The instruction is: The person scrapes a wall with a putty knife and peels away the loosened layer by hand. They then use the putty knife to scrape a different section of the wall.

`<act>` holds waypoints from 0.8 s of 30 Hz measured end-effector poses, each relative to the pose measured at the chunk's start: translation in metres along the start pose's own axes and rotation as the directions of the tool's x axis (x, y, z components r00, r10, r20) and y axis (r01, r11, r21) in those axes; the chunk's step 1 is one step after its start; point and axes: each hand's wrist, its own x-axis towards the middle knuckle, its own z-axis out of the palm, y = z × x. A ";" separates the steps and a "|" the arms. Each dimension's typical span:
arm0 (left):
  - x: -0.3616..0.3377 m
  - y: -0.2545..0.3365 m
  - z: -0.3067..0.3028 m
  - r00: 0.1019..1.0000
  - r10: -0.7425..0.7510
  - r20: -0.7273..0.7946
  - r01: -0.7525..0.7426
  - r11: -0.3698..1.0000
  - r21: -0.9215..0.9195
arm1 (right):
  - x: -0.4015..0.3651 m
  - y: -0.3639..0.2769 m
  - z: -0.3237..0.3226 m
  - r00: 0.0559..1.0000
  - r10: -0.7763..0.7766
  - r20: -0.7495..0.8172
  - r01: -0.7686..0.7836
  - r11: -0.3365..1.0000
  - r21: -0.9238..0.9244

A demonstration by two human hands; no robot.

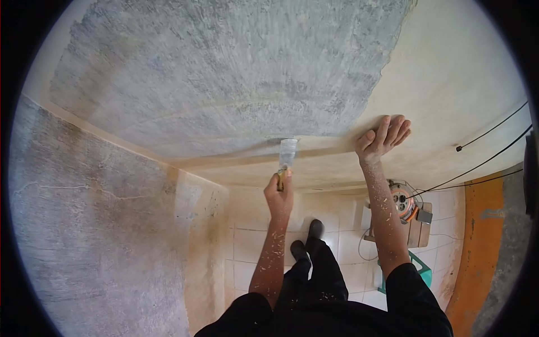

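My left hand (pixel 279 196) is closed around the yellowish handle of a scraper (pixel 288 150). The scraper's flat blade points away from me, its tip against the wall at the lower border of a grey, stripped-looking area (pixel 241 73). My right hand (pixel 383 137) leans on the cream-coloured part of the wall (pixel 449 73), right of that border, with its fingers stretched out and nothing in it. Pale flakes cling to both forearms.
On the left, another wall (pixel 95 224) meets this one at a corner. A cable reel (pixel 401 199) sits on a wooden surface beyond my right arm, near a green plastic stool (pixel 422 271). Black cables (pixel 488 160) hang at the right. White tiles (pixel 252 241) cover the floor.
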 end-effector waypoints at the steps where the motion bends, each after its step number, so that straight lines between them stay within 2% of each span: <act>1: -0.001 0.001 0.004 0.999 -0.045 0.005 0.046 0.998 -0.048 | -0.001 -0.002 0.001 1.000 0.002 -0.008 -0.002 1.000 0.000; 3: -0.011 0.004 0.009 0.988 -0.154 0.025 0.156 0.978 -0.141 | -0.001 -0.006 0.001 1.000 0.025 0.005 -0.025 1.000 0.013; 7: -0.011 -0.016 0.003 0.997 -0.068 -0.036 0.066 0.997 -0.045 | -0.001 0.001 0.000 1.000 -0.003 0.001 0.003 1.000 0.001; 8: -0.008 -0.017 -0.001 0.988 -0.153 -0.012 0.153 0.988 -0.016 | -0.001 0.002 0.001 1.000 -0.008 -0.014 0.008 1.000 -0.002; 11: -0.003 0.003 0.007 0.988 -0.154 0.006 0.154 0.985 -0.079 | -0.003 -0.003 -0.003 1.000 0.001 0.016 -0.001 1.000 -0.007; 14: -0.007 -0.003 -0.004 0.990 -0.142 -0.025 0.140 0.988 -0.067 | 0.000 -0.002 -0.002 1.000 -0.008 0.009 0.008 1.000 -0.013; 17: -0.003 0.013 -0.002 0.970 -0.241 0.044 0.244 0.960 -0.136 | 0.001 0.001 0.004 0.999 -0.024 -0.023 0.024 0.999 -0.028; 21: 0.000 0.009 -0.013 0.989 -0.143 0.038 0.145 0.988 -0.055 | 0.004 -0.001 0.000 1.000 -0.031 0.003 0.031 0.999 -0.024; 24: 0.003 0.008 -0.007 0.993 -0.122 0.011 0.122 0.989 -0.078 | 0.002 -0.002 0.000 0.999 -0.034 0.000 0.034 0.999 -0.032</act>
